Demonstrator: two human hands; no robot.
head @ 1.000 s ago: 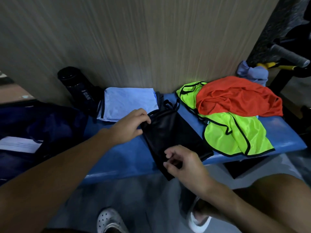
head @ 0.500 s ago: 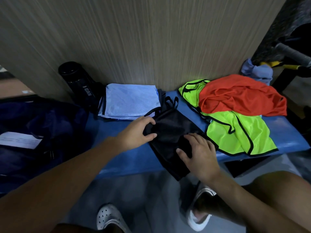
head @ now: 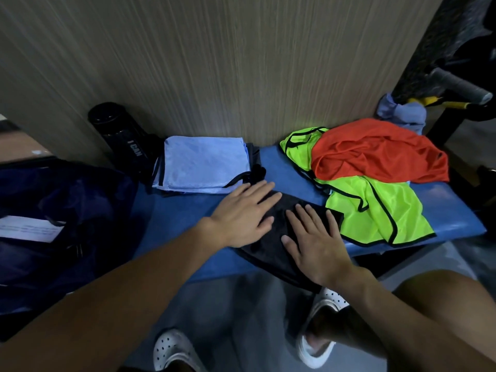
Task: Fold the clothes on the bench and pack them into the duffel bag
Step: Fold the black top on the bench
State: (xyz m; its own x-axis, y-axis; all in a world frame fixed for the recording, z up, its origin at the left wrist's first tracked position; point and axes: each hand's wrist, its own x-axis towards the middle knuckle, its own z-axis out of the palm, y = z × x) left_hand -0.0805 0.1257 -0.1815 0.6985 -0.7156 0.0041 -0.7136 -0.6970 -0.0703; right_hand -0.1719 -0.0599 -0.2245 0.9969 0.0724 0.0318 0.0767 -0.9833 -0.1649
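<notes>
Pressing flat, the left hand and right hand lie open on the black mesh vest upon the blue bench, gripping nothing; it looks thin, limp, slippery; better pinched at folded corners.

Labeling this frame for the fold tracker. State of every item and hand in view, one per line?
black garment: folded, flat on bench, near edge overhanging.
left hand: open, palm flat on black garment.
right hand: open, palm flat on black garment.
light blue stack: folded.
yellow-green bib: unfolded, spread.
orange bib: unfolded, crumpled on yellow-green bib.
duffel bag: open.
black bottle: leaning against the wall.
</notes>
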